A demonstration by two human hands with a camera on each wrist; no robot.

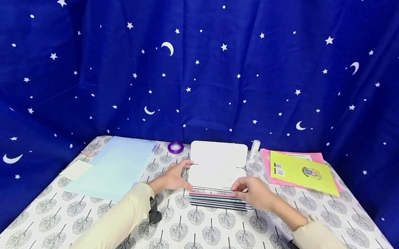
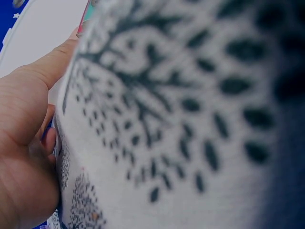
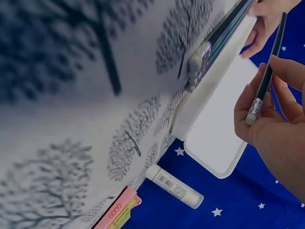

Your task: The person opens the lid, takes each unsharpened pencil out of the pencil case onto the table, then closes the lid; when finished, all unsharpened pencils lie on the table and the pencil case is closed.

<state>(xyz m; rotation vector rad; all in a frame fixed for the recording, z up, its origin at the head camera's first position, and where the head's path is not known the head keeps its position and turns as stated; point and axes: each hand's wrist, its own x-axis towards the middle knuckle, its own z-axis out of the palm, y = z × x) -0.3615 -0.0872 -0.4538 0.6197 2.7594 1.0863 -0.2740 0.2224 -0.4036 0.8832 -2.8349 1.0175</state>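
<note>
**Pencils and a white case on a tree-patterned table**

A dark blue curtain (image 1: 207, 59) with white stars and moons is hung behind the table (image 1: 208, 240), which is covered with a white cloth printed with grey trees.

At the far left of the table a small pale note (image 1: 77, 170) is seen, and just beside it a large light blue notebook (image 1: 117, 168) is laid flat. Behind its right corner a purple tape roll (image 1: 176, 147) is placed.

Next, the left hand (image 1: 173, 177) is rested at the left edge of the white case (image 1: 217, 165), which lies open in the middle of the table. The fingers are only loosely bent and the thumb is stretched along the case; nothing is gripped by them.

Directly in front of the case a row of pencils (image 1: 218, 200) is laid side by side on the cloth, touching each other. At the right end of this row the right hand (image 1: 256, 193) is held low. One dark pencil (image 3: 267, 81) with an eraser end is pinched between its curled fingers (image 3: 286, 67) and thumb, as the right wrist view shows.

Behind the right corner of the case a white glue stick (image 1: 254, 149) is standing. At the far right a yellow-green booklet (image 1: 302, 173) is laid upon a pink booklet (image 1: 265, 158).
</note>
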